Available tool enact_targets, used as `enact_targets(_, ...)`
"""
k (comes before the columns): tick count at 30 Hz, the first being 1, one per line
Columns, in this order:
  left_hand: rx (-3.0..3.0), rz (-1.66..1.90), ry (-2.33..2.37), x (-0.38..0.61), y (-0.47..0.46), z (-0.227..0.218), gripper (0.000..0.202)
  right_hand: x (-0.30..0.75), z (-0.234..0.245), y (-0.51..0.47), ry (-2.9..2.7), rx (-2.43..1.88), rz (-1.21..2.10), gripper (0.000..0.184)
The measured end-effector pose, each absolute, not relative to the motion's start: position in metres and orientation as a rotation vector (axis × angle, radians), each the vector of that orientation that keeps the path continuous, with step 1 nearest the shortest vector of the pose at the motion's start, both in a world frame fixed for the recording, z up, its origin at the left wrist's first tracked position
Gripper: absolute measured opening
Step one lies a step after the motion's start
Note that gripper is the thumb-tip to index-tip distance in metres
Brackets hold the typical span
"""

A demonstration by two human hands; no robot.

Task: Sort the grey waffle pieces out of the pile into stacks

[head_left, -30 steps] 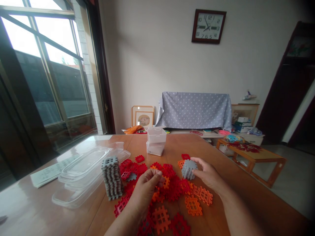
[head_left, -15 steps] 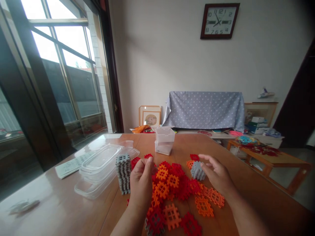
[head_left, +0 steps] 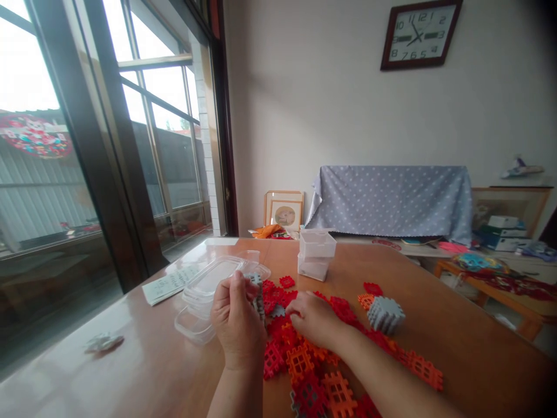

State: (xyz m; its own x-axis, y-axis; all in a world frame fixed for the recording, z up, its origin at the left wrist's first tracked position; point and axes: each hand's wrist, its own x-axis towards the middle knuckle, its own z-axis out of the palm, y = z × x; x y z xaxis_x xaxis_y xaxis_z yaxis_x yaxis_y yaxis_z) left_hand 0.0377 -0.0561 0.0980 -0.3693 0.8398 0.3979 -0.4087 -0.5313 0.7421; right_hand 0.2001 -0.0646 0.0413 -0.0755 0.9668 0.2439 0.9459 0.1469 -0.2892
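My left hand is raised over the left side of the pile, closed with its thumb on top; what it may hold is hidden. Behind its fingers stands a stack of dark grey square building pieces, partly covered. My right hand reaches across the red and orange pieces, fingers bent downward and apart from the thumb. Close to its fingertips lies a grey piece among red ones. A stack of light grey pieces stands apart on the right.
Clear plastic lids and containers lie at the left beside a written sheet. Two small clear boxes are stacked at the back of the wooden table. A small plastic packet lies at left.
My right hand has left the light grey stack and moved left into the pile. My left hand stays closed, now in front of the dark grey stack. The view has turned left.
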Motion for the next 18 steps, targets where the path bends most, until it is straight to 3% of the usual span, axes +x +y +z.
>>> enact_targets(8,0.852,1.977,0.661,0.034,-0.044,0.093,0.032,0.168,0.027,-0.001,-2.141,-2.000,0.133,0.018)
enact_targets(18,0.821,1.909,0.611,0.035,-0.046,0.093,0.032,0.166,0.021,0.003,-2.148,-1.973,0.165,0.014)
